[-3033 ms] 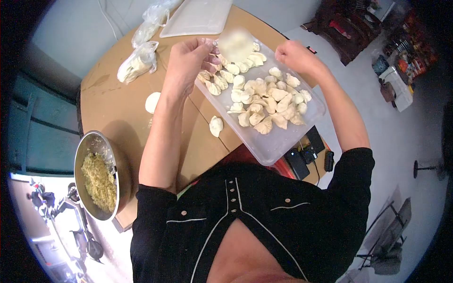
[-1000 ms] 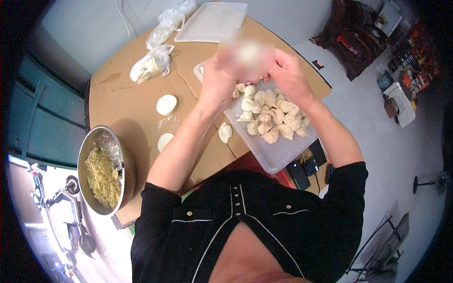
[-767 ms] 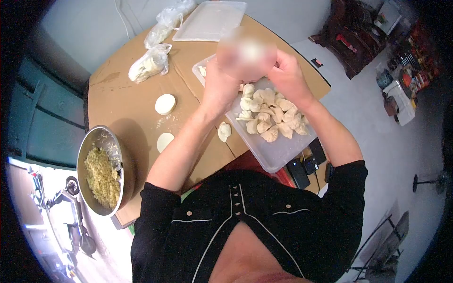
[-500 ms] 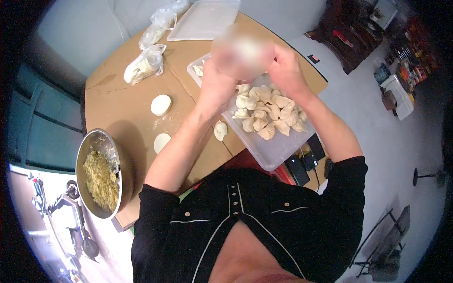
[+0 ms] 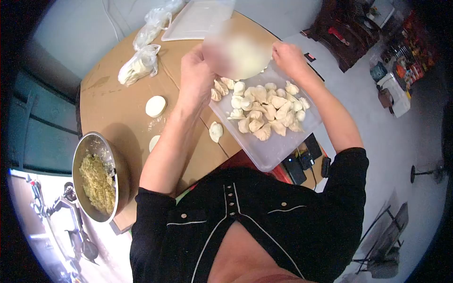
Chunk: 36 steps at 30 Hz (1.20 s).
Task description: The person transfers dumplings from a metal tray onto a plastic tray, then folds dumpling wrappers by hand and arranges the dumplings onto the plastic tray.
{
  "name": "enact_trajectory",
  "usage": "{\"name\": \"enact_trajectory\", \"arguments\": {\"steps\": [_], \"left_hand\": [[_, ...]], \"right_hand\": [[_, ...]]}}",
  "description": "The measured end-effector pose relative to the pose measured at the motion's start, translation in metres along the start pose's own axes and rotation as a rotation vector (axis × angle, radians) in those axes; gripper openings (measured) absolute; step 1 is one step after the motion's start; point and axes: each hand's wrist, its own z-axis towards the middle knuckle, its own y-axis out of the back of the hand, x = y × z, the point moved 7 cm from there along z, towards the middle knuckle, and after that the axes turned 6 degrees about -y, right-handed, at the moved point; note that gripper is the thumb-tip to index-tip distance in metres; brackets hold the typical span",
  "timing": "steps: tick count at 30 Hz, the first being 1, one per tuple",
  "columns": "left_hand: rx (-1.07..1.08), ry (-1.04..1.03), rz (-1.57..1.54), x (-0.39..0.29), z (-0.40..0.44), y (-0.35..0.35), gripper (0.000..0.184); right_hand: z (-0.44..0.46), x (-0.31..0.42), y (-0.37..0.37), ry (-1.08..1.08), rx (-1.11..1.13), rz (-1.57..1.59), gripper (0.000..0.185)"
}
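My left hand [image 5: 197, 78] is over the far left part of the plastic tray [image 5: 269, 158], its fingers hidden by a blurred patch. Farther right, above the tray's far right side, my right hand [image 5: 289, 57] has its fingers curled closed; I cannot make out what is in them. Several pleated dumplings [image 5: 257, 106] crowd the tray below both hands. A single dumpling [image 5: 215, 132] lies on the table left of the tray. Round dough wrappers [image 5: 155, 106] sit farther left, and another wrapper [image 5: 154, 143] is partly covered by my left forearm.
A metal bowl [image 5: 123, 188] of chopped filling [image 5: 96, 184] stands at the table's left edge. Plastic bags [image 5: 140, 65] and a second tray [image 5: 198, 19] lie at the back of the brown table [image 5: 108, 89]. Black devices with a cable [image 5: 297, 167] are beside the near tray.
My hands have moved apart, the left one leftward and the right one slightly outward. More dumplings show at the tray's left side. The whole view has shifted slightly.
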Motion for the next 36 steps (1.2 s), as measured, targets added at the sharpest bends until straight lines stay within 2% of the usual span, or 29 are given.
{"name": "enact_trajectory", "arguments": {"steps": [4, 6, 10, 12, 13, 15, 16, 18, 21, 28, 30, 34, 36], "left_hand": [[-0.005, 0.008, -0.01, 0.001, 0.001, 0.002, 0.016], [-0.005, 0.009, -0.012, 0.0, 0.002, 0.004, 0.016], [0.002, 0.006, -0.006, -0.002, 0.005, 0.01, 0.017], [0.008, 0.002, -0.002, -0.003, 0.007, 0.014, 0.019], [-0.003, -0.006, -0.01, -0.004, 0.008, 0.016, 0.019], [-0.014, -0.014, -0.018, -0.008, 0.009, 0.018, 0.019], [-0.025, -0.022, -0.039, -0.01, 0.01, 0.02, 0.017], [-0.036, -0.03, -0.06, -0.013, 0.011, 0.022, 0.015], [-0.049, -0.047, -0.075, -0.016, 0.012, 0.026, 0.014], [-0.056, -0.067, -0.078, -0.021, 0.013, 0.03, 0.014], [-0.058, -0.067, -0.084, -0.023, 0.012, 0.03, 0.014], [-0.071, -0.064, -0.081, -0.026, 0.011, 0.03, 0.014], [-0.076, -0.064, -0.076, -0.025, 0.012, 0.032, 0.014]], "right_hand": [[-0.002, 0.013, -0.008, 0.074, -0.029, -0.066, 0.013], [-0.004, 0.024, -0.011, 0.226, -0.105, -0.158, 0.009], [-0.007, 0.034, -0.013, 0.295, -0.129, -0.211, 0.008], [-0.003, 0.027, -0.02, 0.146, 0.023, -0.217, 0.008], [-0.002, 0.028, -0.018, 0.147, 0.025, -0.216, 0.008], [0.002, 0.015, -0.02, -0.047, 0.164, 0.017, 0.009], [0.004, 0.017, -0.016, -0.046, 0.164, 0.017, 0.009], [0.005, 0.013, -0.019, -0.148, 0.313, 0.084, 0.017], [0.007, 0.014, -0.018, -0.118, 0.216, 0.095, 0.02], [0.008, 0.007, -0.033, -0.102, 0.188, 0.013, 0.016], [0.004, 0.009, -0.025, 0.027, 0.066, 0.119, 0.018], [0.003, 0.004, -0.023, -0.022, 0.122, 0.204, 0.02], [0.0, 0.003, -0.019, -0.129, 0.205, 0.203, 0.023]]}}
